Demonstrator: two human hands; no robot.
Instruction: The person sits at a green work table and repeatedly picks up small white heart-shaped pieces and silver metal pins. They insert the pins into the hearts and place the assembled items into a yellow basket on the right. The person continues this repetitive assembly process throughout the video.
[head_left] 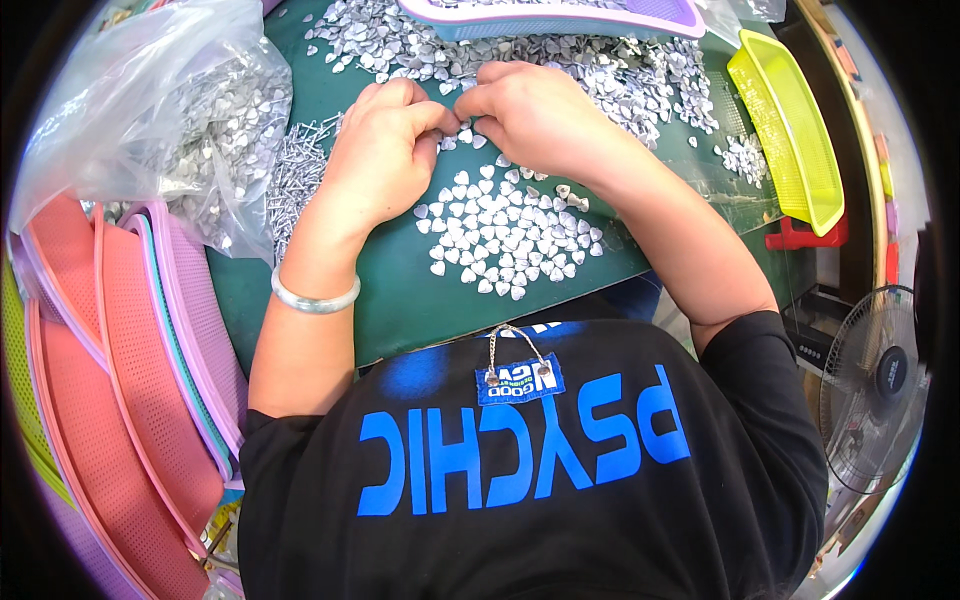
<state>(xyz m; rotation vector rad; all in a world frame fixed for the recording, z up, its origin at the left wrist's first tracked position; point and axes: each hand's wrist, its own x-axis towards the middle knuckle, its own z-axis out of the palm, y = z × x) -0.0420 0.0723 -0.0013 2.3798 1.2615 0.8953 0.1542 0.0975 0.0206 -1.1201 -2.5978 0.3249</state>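
My left hand (385, 150) and my right hand (535, 115) meet over the green table (385, 290), fingertips almost touching. Both are closed in a pinch. Whatever sits between the fingers is too small and covered to make out, though silver heart-shaped pieces (465, 135) show right beneath the fingertips. Nearer to me lies a loose spread of the same hearts (510, 235), one layer deep. Beyond my hands, a large heap of hearts (640, 90) covers the far table. Beside my left wrist is a pile of thin metal pins (298, 170).
A clear plastic bag (215, 150) of silver pieces stands at the left. Stacked pink and purple baskets (150, 380) are below it. A purple-rimmed basket (560, 20) rests on the heap. At right are a yellow-green basket (795, 130), a small heart pile (743, 158) and a fan (880, 375).
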